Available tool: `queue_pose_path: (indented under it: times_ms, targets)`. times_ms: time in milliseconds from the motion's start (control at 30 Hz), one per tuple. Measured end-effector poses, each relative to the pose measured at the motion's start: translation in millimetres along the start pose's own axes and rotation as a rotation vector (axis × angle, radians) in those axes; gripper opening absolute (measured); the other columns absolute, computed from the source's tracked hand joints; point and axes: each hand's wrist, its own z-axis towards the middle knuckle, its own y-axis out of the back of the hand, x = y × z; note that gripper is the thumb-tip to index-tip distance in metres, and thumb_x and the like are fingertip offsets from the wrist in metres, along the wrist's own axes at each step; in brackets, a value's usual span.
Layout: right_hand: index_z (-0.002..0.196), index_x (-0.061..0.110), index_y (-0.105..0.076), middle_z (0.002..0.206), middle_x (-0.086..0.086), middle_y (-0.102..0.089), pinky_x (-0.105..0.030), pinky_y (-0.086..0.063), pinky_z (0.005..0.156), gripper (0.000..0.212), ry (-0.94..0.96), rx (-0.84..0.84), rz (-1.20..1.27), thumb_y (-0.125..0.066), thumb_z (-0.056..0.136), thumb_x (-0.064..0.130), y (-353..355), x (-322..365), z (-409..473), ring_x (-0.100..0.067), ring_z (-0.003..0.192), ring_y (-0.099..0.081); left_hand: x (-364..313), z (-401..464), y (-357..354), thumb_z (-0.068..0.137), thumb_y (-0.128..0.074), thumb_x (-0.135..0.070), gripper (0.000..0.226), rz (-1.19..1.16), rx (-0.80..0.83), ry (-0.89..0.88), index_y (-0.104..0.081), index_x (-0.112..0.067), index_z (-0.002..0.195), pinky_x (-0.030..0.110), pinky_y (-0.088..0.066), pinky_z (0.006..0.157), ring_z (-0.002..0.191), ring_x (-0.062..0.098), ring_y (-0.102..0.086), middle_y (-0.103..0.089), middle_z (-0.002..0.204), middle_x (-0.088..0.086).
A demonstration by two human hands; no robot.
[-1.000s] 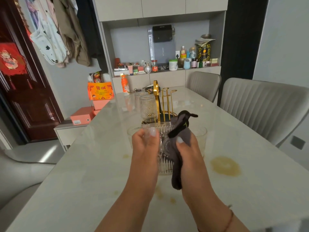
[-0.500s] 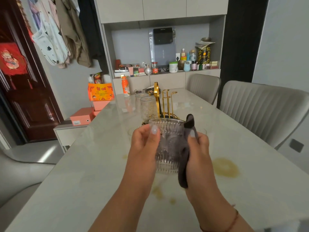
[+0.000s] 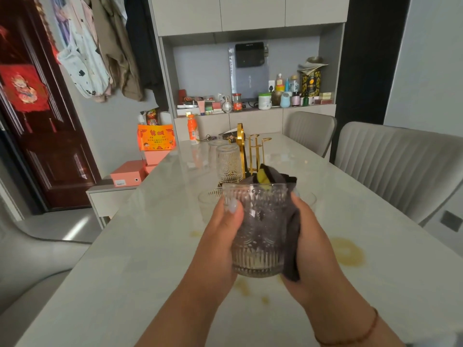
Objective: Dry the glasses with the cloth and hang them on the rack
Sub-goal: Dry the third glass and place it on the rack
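Note:
A ribbed clear glass is held upright above the table, and my left hand grips its left side. My right hand presses a dark grey cloth against the right side, and part of the cloth is stuffed into the glass's mouth. Behind it stands the gold rack with a patterned glass hung upside down on its left; a further glass shows behind that. A clear glass bowl sits on the table under the held glass, mostly hidden.
The pale marble table has a yellow ring stain at right and small spots near me. Two grey chairs line the right side. An orange bottle and orange boxes stand at the far left.
The glass has been lifted higher and closer to me, out of the bowl. The cloth has been pushed into its mouth, and my right hand has slid down along its right side.

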Motion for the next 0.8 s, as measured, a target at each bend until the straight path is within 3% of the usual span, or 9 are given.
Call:
queue_pose_path:
  times_ms: [67, 167, 267, 333, 433, 500, 533, 667, 800]
  targets:
    - [0.116, 0.014, -0.066, 0.108, -0.008, -0.074, -0.036, -0.057, 0.077, 0.044, 0.030, -0.015, -0.021, -0.036, 0.098, 0.042, 3.1, -2.6, 2.6, -0.022, 0.097, -0.071, -1.7, 2.6, 1.7, 0.077, -0.055, -0.068, 0.076, 0.055, -0.011, 0.022, -0.054, -0.018, 0.135, 0.054, -0.044, 0.105, 0.122, 0.027, -0.061, -0.065, 0.130, 0.009]
    - [0.124, 0.021, -0.060, 0.116, -0.007, -0.070, -0.047, -0.052, 0.093, 0.042, 0.179, -0.079, -0.154, -0.043, 0.094, 0.045, 6.6, -11.4, 5.8, -0.023, 0.106, -0.068, 0.1, 3.3, -1.1, 0.079, -0.048, -0.074, 0.063, 0.211, -0.107, -0.035, -0.058, -0.035, 0.127, 0.053, -0.043, 0.106, 0.121, 0.020, -0.061, -0.067, 0.125, -0.003]
    - [0.123, 0.037, -0.058, 0.119, 0.002, -0.069, -0.050, -0.048, 0.098, 0.046, 0.283, -0.112, -0.356, -0.050, 0.083, 0.058, 7.0, -16.0, 3.2, -0.019, 0.111, -0.065, 5.7, -2.8, -6.7, 0.062, -0.065, -0.078, 0.072, 0.231, -0.115, -0.076, -0.058, -0.035, 0.118, 0.046, -0.050, 0.097, 0.112, 0.015, -0.066, -0.071, 0.117, -0.006]
    - [0.124, 0.040, -0.058, 0.121, 0.004, -0.068, -0.048, -0.046, 0.100, 0.049, 0.280, -0.079, -0.407, -0.047, 0.081, 0.060, 6.6, -15.2, 2.7, -0.019, 0.113, -0.063, 7.0, -4.1, -8.4, 0.051, -0.083, -0.060, 0.079, 0.234, -0.124, -0.114, -0.058, -0.027, 0.118, 0.038, -0.055, 0.088, 0.105, 0.016, -0.070, -0.073, 0.111, -0.003]
    - [0.120, 0.030, -0.064, 0.112, 0.000, -0.073, -0.044, -0.053, 0.092, 0.045, 0.106, -0.059, -0.240, -0.046, 0.088, 0.056, 5.0, -6.6, 5.3, -0.022, 0.104, -0.069, 5.2, -0.5, -5.0, 0.045, -0.086, -0.039, 0.077, 0.206, -0.107, -0.090, -0.061, -0.022, 0.115, 0.036, -0.058, 0.080, 0.099, 0.019, -0.072, -0.075, 0.106, 0.001]
    - [0.116, 0.021, -0.067, 0.104, -0.005, -0.075, -0.036, -0.059, 0.076, 0.043, -0.052, -0.044, -0.083, -0.041, 0.095, 0.048, 7.2, -3.2, 7.2, -0.021, 0.094, -0.072, 6.1, 1.3, -2.4, 0.047, -0.085, -0.038, 0.074, 0.172, -0.091, -0.044, -0.062, -0.022, 0.116, 0.045, -0.058, 0.085, 0.100, 0.025, -0.072, -0.075, 0.107, 0.005]
    - [0.117, 0.019, -0.067, 0.105, -0.006, -0.075, -0.036, -0.059, 0.077, 0.044, -0.091, -0.031, -0.046, -0.039, 0.096, 0.045, 8.2, -3.2, 7.5, -0.021, 0.095, -0.072, 6.2, 1.8, -1.6, 0.048, -0.084, -0.038, 0.074, 0.146, -0.090, -0.028, -0.062, -0.021, 0.117, 0.049, -0.057, 0.087, 0.102, 0.028, -0.071, -0.074, 0.109, 0.008]
    - [0.127, 0.013, -0.061, 0.121, -0.011, -0.068, -0.047, -0.046, 0.100, 0.043, -0.176, 0.038, 0.059, -0.037, 0.100, 0.036, 19.0, -9.8, 10.7, -0.027, 0.113, -0.064, 1.6, 8.3, 4.3, 0.055, -0.086, -0.037, 0.076, -0.149, -0.029, -0.009, -0.064, -0.007, 0.121, 0.051, -0.056, 0.088, 0.107, 0.038, -0.066, -0.068, 0.117, 0.022]
    - [0.125, 0.009, -0.061, 0.132, -0.013, -0.060, -0.049, -0.034, 0.111, 0.040, -0.217, 0.073, 0.301, -0.034, 0.103, 0.030, 25.3, -12.7, 15.5, -0.032, 0.127, -0.053, -11.4, 18.1, 10.5, 0.080, -0.063, -0.035, 0.043, -0.394, -0.118, -0.044, -0.067, -0.014, 0.117, 0.045, -0.052, 0.092, 0.107, 0.028, -0.066, -0.070, 0.112, 0.011]
